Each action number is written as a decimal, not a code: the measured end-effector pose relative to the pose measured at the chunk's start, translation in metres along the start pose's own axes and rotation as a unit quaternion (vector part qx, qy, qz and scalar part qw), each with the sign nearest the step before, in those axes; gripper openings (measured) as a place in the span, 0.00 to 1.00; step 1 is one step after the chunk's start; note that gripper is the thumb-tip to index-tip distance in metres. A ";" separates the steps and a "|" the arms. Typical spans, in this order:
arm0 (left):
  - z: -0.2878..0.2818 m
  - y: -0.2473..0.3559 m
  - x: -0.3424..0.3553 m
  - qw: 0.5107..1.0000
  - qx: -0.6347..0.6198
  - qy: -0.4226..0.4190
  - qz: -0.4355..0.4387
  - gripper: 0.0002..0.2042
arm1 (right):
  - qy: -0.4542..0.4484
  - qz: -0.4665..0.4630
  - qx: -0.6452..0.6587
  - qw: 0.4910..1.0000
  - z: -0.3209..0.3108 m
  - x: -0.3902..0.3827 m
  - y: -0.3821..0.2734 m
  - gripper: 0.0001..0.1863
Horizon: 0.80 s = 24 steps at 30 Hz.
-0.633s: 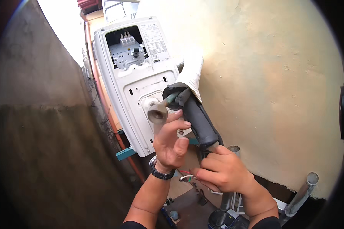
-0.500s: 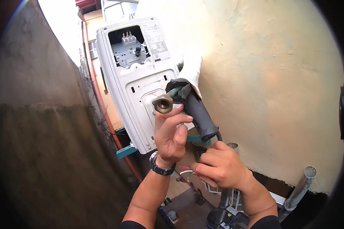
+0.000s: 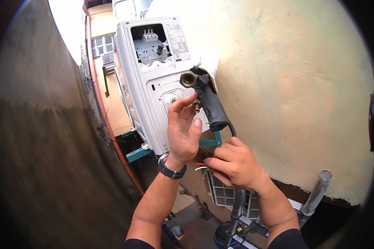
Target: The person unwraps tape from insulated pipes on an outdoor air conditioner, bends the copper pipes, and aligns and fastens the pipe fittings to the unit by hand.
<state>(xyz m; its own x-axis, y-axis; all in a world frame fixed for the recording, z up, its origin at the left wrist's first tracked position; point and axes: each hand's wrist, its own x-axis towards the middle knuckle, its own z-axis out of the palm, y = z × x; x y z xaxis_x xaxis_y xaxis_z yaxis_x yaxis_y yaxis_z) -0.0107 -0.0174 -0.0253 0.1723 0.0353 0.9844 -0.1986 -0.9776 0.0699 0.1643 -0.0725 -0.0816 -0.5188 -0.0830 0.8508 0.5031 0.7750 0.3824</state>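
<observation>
My left hand [image 3: 183, 137] is raised, fingers loosely bent and apart, fingertips beside a small brass-and-copper pipe end [image 3: 197, 107]. Above them a large brass flare nut [image 3: 188, 79] sits on a pipe leaving grey foam insulation [image 3: 212, 110], with white wrap [image 3: 210, 62] behind. My right hand [image 3: 237, 164] grips a black cable [image 3: 232, 131] below the insulation; its red, white and green wire ends [image 3: 200, 168] stick out leftward. Behind is a white outdoor air-conditioner unit [image 3: 149, 99] with an open terminal compartment [image 3: 150, 50] at the top.
A dark stained wall [image 3: 33, 137] flanks the left, a cream wall [image 3: 299, 95] the right. Teal brackets [image 3: 138, 154] support the unit. An orange pipe [image 3: 102, 116] runs down beside it. A metal pipe [image 3: 318, 191] stands lower right; below lie tools and a dark bucket [image 3: 222, 236].
Both hands, the insulated pipe and the cable appear higher in the view. The brass nut has risen, uncovering the small pipe end beside my left fingers. The unit appears slightly farther right.
</observation>
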 end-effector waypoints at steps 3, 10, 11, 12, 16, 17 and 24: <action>0.011 0.007 0.002 0.990 0.071 0.123 0.013 0.13 | 0.001 -0.005 0.006 1.000 -0.003 0.004 -0.003 0.11; 0.009 0.023 -0.007 0.988 0.026 0.092 -0.123 0.08 | 0.003 0.001 0.001 1.000 -0.008 0.005 -0.008 0.11; 0.009 0.026 -0.006 0.988 0.026 0.091 -0.122 0.08 | 0.004 0.000 0.001 1.000 -0.009 0.006 -0.009 0.11; 0.010 0.029 -0.005 0.988 0.033 0.091 -0.119 0.08 | 0.001 -0.001 0.001 1.000 -0.011 0.006 -0.011 0.11; 0.011 0.033 0.004 0.984 0.068 0.100 -0.132 0.09 | -0.010 -0.002 0.004 1.000 -0.010 0.007 -0.010 0.11; 0.009 0.033 0.007 0.984 0.069 0.099 -0.132 0.09 | -0.009 -0.001 0.005 1.000 -0.010 0.008 -0.008 0.11; -0.010 0.038 0.011 0.976 0.128 0.025 -0.172 0.13 | -0.006 -0.009 0.006 1.000 -0.011 0.006 -0.008 0.11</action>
<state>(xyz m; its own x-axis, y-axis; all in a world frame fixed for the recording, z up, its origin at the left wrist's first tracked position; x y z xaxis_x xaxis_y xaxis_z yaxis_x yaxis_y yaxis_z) -0.0263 -0.0520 -0.0097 0.1368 0.3741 0.9172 0.1117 -0.9259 0.3609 0.1646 -0.0860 -0.0756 -0.5358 -0.0902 0.8395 0.4850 0.7810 0.3935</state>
